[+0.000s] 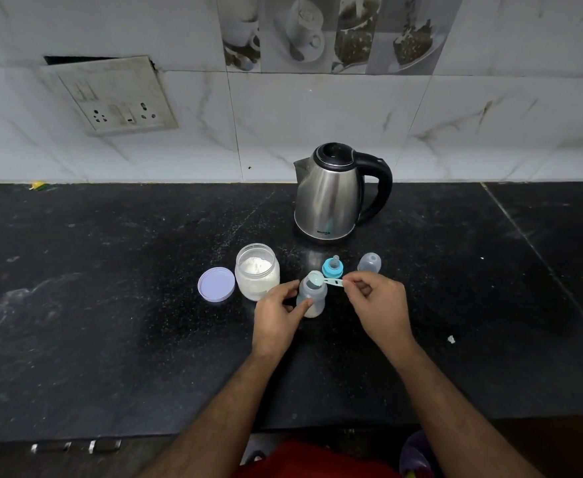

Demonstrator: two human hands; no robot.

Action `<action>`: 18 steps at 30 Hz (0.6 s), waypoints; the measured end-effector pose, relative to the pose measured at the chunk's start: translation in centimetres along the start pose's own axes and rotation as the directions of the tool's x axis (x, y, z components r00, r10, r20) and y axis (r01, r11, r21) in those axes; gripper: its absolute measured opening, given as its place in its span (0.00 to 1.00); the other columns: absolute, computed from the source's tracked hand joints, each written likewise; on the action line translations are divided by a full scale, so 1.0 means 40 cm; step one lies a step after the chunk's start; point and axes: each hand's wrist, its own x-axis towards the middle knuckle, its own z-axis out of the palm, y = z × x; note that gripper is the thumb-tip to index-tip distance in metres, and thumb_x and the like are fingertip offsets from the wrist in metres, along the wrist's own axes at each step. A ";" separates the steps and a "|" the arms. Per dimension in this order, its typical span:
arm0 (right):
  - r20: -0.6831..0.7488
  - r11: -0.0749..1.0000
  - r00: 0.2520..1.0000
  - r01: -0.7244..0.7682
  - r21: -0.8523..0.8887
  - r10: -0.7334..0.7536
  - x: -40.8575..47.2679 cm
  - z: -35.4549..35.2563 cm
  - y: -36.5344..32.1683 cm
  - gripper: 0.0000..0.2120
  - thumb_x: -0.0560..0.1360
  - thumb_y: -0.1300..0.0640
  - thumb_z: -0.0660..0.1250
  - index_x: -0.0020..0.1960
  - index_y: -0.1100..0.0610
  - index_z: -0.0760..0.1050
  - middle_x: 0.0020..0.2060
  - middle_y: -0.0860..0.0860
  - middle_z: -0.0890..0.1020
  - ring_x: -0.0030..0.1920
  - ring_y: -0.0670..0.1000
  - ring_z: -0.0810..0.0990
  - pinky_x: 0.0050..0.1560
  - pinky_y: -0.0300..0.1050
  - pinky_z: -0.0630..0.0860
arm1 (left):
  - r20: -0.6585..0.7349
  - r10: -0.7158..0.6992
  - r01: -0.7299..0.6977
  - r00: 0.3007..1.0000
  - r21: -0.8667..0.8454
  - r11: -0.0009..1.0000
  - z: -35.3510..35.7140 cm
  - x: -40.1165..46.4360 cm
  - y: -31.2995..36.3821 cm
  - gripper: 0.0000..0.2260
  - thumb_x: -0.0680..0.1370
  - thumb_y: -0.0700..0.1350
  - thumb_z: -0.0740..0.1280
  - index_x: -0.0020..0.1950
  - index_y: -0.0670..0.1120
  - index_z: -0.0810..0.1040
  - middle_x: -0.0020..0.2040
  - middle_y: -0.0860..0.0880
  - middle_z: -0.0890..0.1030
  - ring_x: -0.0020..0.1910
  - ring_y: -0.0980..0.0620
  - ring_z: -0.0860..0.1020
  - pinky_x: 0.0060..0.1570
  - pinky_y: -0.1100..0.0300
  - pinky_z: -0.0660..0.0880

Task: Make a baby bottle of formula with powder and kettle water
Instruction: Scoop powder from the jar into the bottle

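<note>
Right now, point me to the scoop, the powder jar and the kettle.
scoop (331,282): head view, on its handle.
powder jar (257,274): head view, on its glass wall.
kettle (329,198): head view, on its steel body.

Tabletop: black speckled stone tabletop (110,305), glossy, with pale scuffs and a thin seam (538,260) running diagonally at the right.
Wall: white marble-look tiles (317,125) with grey and brown veins, dark grout lines between them.
Decorative tiles: a band of picture tiles (331,32) at the top, showing cups and desserts in grey tones.
Switchboard: a grimy white socket plate (117,96) on the left wall, tilted, with a dark gap above it.
Front edge: metal handles (76,446) below the tabletop's near edge.
Light: dim, soft reflections on the stone.
</note>
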 end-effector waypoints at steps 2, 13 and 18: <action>0.000 0.990 0.996 -0.090 0.107 0.090 0.009 0.002 -0.004 0.05 0.74 0.63 0.72 0.43 0.54 0.84 0.32 0.43 0.83 0.34 0.43 0.83 0.41 0.44 0.81 | -0.038 -0.026 0.025 0.999 -0.018 1.000 -0.007 -0.006 -0.009 0.18 0.71 0.47 0.77 0.61 0.49 0.82 0.51 0.60 0.82 0.51 0.66 0.80 0.46 0.70 0.78; 0.128 0.981 0.991 -0.070 0.180 0.047 0.126 0.070 -0.118 0.08 0.71 0.60 0.69 0.35 0.51 0.80 0.29 0.44 0.82 0.32 0.45 0.80 0.39 0.41 0.78 | -0.317 -0.092 0.077 0.944 -0.057 0.995 -0.122 -0.022 -0.053 0.06 0.74 0.42 0.75 0.50 0.46 0.84 0.44 0.55 0.84 0.41 0.65 0.81 0.41 0.75 0.73; 0.288 0.980 0.952 0.149 -0.130 -0.107 0.193 0.135 -0.194 0.08 0.71 0.60 0.66 0.37 0.52 0.81 0.30 0.46 0.82 0.35 0.47 0.79 0.40 0.48 0.79 | -0.330 -0.117 0.112 0.937 -0.034 0.993 -0.176 -0.003 -0.069 0.11 0.72 0.44 0.76 0.53 0.50 0.82 0.47 0.56 0.82 0.43 0.58 0.82 0.43 0.74 0.74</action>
